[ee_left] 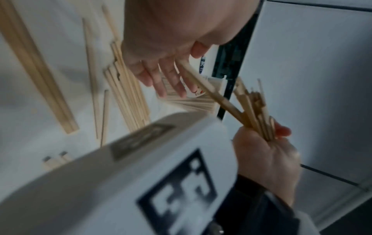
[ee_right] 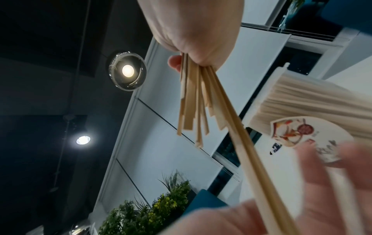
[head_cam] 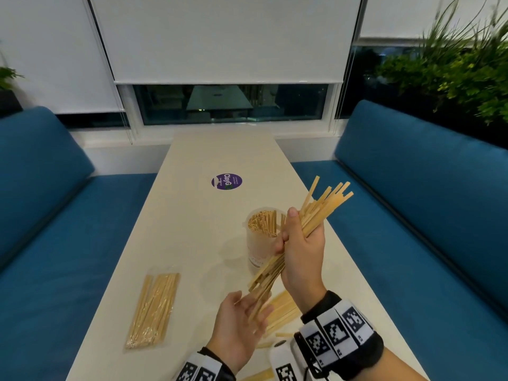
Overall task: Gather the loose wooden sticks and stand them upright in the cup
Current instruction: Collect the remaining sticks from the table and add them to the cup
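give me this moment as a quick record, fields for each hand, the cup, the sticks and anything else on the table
right hand: grips a bundle of wooden sticks mid-length, tilted, uneven ends fanned out
left hand: open, palm up, fingers at the bundle's lower ends
cup: clear, upright on the table, already holding many sticks
loose sticks: lying on the table beneath the hands
packet of thinner sticks: flat, at the left
purple round sticker: beyond the cup

Black wrist straps [head_cam: 341, 303], white camera housings [head_cam: 283, 361], black-and-white square marker tags [head_cam: 336, 332]
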